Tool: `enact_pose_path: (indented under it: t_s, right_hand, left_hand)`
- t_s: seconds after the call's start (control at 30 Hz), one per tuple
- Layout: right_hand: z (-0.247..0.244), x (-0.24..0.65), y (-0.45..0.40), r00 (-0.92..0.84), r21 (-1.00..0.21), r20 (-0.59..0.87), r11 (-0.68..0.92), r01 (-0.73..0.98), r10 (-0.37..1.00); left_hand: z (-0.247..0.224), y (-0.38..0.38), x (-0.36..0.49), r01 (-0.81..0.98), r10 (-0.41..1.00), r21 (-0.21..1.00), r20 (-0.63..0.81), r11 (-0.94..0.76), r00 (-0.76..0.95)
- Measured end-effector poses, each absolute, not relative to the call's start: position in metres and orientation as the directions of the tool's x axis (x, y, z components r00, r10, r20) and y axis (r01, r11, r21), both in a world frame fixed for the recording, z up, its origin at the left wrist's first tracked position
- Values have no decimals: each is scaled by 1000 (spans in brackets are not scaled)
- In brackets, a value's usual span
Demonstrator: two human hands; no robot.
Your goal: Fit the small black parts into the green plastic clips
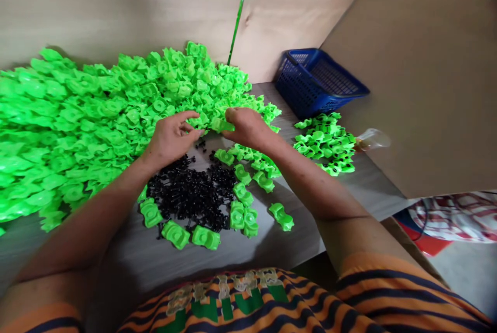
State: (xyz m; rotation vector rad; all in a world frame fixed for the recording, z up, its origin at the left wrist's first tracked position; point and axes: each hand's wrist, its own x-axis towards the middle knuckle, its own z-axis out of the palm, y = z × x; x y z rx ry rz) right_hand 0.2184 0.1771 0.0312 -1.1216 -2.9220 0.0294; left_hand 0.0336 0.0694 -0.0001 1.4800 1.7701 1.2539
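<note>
Gray tabletop [135, 255] below wooden wall [291, 6]; left hand [171, 137] half-open (any hold unclear), right hand [248, 126] tight on 1 green piece [220, 125].

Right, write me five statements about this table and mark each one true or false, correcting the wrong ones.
1. The right hand holds a green piece. True.
2. The left hand is clenched into a fist. False: the left hand has its thumb and fingers apart.
3. The basket is red. False: the basket is blue.
4. Black parts lie in a pile on the table. True.
5. The big green heap is right of the basket. False: the big green heap is left of it.
</note>
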Motion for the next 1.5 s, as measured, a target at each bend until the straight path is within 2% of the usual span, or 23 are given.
enact_pose_path:
  t_s: [0.1, 0.2, 0.3, 0.37, 0.47, 0.53, 0.6, 0.63, 0.7, 0.73, 0.8, 0.9, 1.03, 1.2, 1.3, 1.37, 1.5]
  right_hand:
    - [25, 208, 166, -743, -195, 217, 774, 602, 633]
    - [16, 189, 152, -744, -284, 386, 838, 467, 546]
    - [11, 174, 144, -747, -343, 470, 877, 337, 471]
    - [8, 169, 145, -740, -428, 507, 874, 228, 441]
    - [3, 172, 154, -723, -614, 532, 789, 29, 441]
    - [0, 179, 160, -707, -695, 512, 719, -7, 488]
    - [-1, 187, 162, -712, -683, 433, 717, 141, 553]
    - [-1, 190, 162, -739, -625, 353, 732, 270, 574]
    - [0, 193, 156, -800, -398, 126, 769, 501, 586]
    - [0, 193, 152, -811, -263, 11, 784, 562, 585]
    - [-1, 189, 144, -802, -64, -130, 802, 593, 583]
    - [-6, 180, 136, -796, 33, -158, 809, 587, 584]
    - [-13, 172, 136, -820, 24, -160, 833, 553, 549]
    - [-11, 176, 141, -872, -44, -176, 881, 471, 458]
    - [-6, 189, 147, -934, -223, -132, 908, 356, 333]
    - [-1, 201, 152, -963, -376, -44, 889, 262, 266]
    - [10, 223, 155, -943, -595, 146, 788, 157, 298]
  left_hand:
    - [-4, 71, 42, 128, 945, 991, 72, -32, -320]
    - [-4, 72, 47, -54, 930, 995, 59, -84, -364]
    - [1, 72, 47, -109, 902, 982, 96, -155, -422]
    - [6, 72, 43, -105, 887, 977, 121, -186, -446]
    - [13, 73, 34, -104, 871, 975, 123, -195, -475]
    - [18, 73, 26, -112, 863, 978, 99, -177, -495]
    - [20, 73, 20, -104, 853, 982, 80, -155, -515]
    - [21, 73, 18, -84, 845, 985, 85, -152, -528]
    - [21, 73, 16, -2, 831, 988, 128, -154, -541]
    - [20, 72, 17, 61, 832, 987, 159, -150, -531]
    - [18, 70, 19, 210, 856, 970, 212, -124, -471]
    - [14, 67, 21, 385, 903, 919, 235, -86, -361]
    - [13, 66, 19, 445, 941, 893, 201, -63, -270]
    - [14, 68, 16, 379, 972, 925, 127, -43, -199]
    - [14, 69, 15, 316, 974, 949, 81, -10, -212]
    - [14, 69, 14, 274, 975, 962, 49, 13, -219]
    - [14, 70, 15, 224, 985, 974, -5, 44, -174]
